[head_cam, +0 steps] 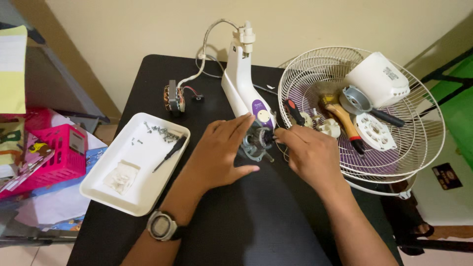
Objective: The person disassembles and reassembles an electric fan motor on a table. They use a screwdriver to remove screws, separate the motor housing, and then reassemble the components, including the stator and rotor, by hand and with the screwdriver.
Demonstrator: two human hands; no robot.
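Black tabletop [246, 221] against a cream wall, fan guts spread all over it. Both hands meet just about dead centre on a small grey metal motor part [256, 144] that sits on the table.

Left hand [220, 155] comes in from 7 o'clock with a wristwatch [160, 225] on the wrist; fingers are stretched out fairly flat and cupping the part's left side, thumb lying along the table below it. Not really a closed grip, more of a steadying hold. Right hand [308, 155] comes in from 5 o'clock, fingers curled and pinched in tight at the part's right side. I can't tell exactly what the fingertips are pinching, it's hidden. So the part sits squeezed right between the two sets of fingertips.

Straight up at 12 from the hands is the white fan neck [241, 81] with its cord. At 10 o'clock there's a copper-wound stator [173, 97]. At 9 o'clock, a white tray [111, 192] with screws [165, 132] and a small black screwdriver [170, 153]. Out at 3 o'clock the wire fan guard [423, 143] lies flat, holding a white motor cover [377, 79], a brush and more tools.
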